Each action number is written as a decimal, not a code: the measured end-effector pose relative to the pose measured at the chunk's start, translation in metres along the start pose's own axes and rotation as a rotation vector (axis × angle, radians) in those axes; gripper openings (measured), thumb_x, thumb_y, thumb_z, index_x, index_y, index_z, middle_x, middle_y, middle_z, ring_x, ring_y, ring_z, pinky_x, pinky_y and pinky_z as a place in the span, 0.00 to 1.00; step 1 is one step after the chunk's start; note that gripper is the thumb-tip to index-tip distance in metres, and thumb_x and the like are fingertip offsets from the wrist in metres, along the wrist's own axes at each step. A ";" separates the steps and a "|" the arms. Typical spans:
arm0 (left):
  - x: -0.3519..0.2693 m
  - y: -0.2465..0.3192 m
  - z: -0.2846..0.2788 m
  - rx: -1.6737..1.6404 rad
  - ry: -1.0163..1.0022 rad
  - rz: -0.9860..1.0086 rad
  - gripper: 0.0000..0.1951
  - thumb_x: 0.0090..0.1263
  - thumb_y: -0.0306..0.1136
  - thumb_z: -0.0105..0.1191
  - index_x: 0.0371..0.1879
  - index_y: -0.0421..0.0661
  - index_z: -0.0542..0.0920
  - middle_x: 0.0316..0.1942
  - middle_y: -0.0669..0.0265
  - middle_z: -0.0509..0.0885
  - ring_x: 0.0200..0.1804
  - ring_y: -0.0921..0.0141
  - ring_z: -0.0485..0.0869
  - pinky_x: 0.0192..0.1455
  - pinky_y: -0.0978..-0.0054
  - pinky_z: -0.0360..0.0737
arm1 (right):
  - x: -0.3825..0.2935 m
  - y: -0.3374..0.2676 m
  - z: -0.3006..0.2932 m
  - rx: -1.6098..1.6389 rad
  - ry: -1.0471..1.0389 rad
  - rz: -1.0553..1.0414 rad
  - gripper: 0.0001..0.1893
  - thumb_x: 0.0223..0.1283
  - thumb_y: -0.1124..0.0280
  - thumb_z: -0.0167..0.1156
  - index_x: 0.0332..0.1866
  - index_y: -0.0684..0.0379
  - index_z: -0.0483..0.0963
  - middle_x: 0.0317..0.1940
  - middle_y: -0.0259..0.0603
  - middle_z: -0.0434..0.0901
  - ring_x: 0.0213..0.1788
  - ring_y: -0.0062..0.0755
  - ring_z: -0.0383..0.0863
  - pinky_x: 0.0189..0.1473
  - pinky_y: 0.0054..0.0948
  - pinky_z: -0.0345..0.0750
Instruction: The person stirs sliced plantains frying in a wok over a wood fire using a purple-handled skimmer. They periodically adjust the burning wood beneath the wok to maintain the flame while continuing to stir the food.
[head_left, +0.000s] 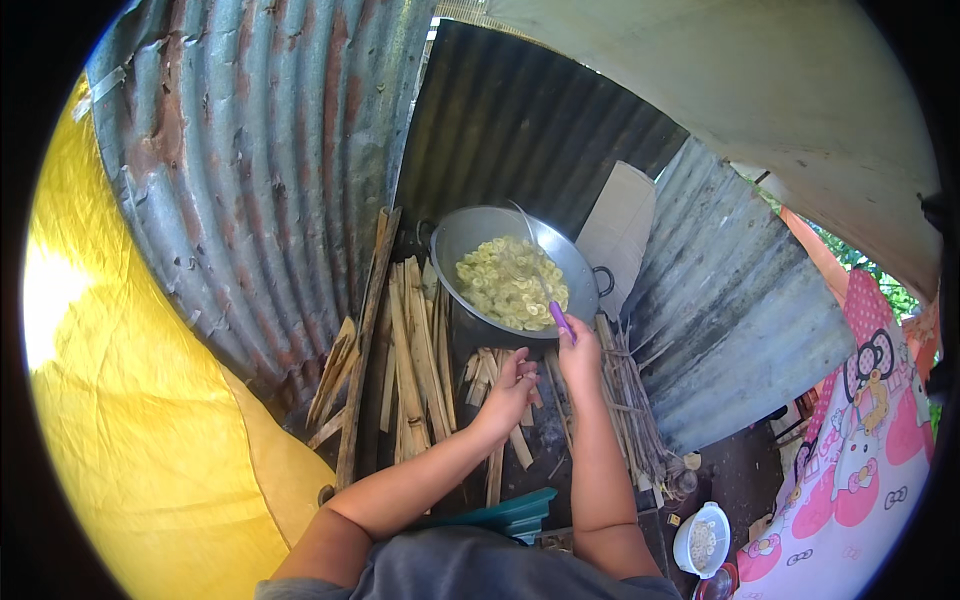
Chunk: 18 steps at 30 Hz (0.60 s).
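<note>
A wide metal wok (555, 232) with two dark loop handles holds many pale yellow, ring-like slices (487, 281) in bubbling liquid. My right hand (580, 349) is closed around the purple handle (559, 319) of a long metal cooking utensil, whose far part reaches into the wok among the slices; the shape of its end is hard to tell. Just below the wok's near rim, my left hand (517, 381) is raised with its fingers partly curled and apart, holding nothing that I can see. Split firewood (491, 382) lies beneath that hand.
Long wood strips (409, 360) stand left of the wok, bundled sticks (622, 405) right. Corrugated metal sheets (277, 172) and a cardboard piece (619, 225) surround it. A white tub (703, 540) with pale pieces sits lower right, near a patterned pink cloth (847, 480). Yellow fabric (165, 442) hangs left.
</note>
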<state>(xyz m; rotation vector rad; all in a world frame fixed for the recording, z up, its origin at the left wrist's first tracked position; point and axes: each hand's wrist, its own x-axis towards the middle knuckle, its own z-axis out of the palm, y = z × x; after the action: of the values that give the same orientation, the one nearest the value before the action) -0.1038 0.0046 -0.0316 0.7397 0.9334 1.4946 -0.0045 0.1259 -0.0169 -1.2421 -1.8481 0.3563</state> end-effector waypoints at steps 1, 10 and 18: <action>0.000 0.000 0.000 -0.002 0.015 -0.010 0.26 0.74 0.31 0.43 0.70 0.46 0.55 0.64 0.56 0.67 0.62 0.64 0.71 0.56 0.69 0.74 | -0.004 0.001 -0.004 -0.011 -0.075 -0.004 0.14 0.62 0.73 0.54 0.51 0.65 0.75 0.46 0.56 0.78 0.49 0.55 0.78 0.52 0.40 0.74; -0.001 -0.003 0.006 -0.029 -0.014 0.002 0.27 0.74 0.29 0.42 0.71 0.46 0.54 0.62 0.56 0.67 0.58 0.67 0.72 0.54 0.72 0.74 | -0.018 0.009 -0.033 -0.201 0.043 0.028 0.15 0.62 0.72 0.55 0.52 0.63 0.75 0.45 0.55 0.79 0.49 0.55 0.78 0.52 0.40 0.74; -0.004 0.003 0.008 0.037 -0.089 -0.066 0.25 0.74 0.29 0.42 0.70 0.45 0.56 0.63 0.58 0.69 0.61 0.66 0.71 0.58 0.69 0.72 | -0.008 0.027 -0.021 -0.157 -0.016 -0.021 0.16 0.62 0.71 0.55 0.53 0.63 0.74 0.45 0.55 0.79 0.49 0.55 0.78 0.51 0.40 0.74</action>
<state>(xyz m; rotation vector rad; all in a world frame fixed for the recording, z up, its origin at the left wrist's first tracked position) -0.0976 0.0016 -0.0242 0.7887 0.9118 1.3787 0.0297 0.1268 -0.0257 -1.3275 -1.9310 0.2130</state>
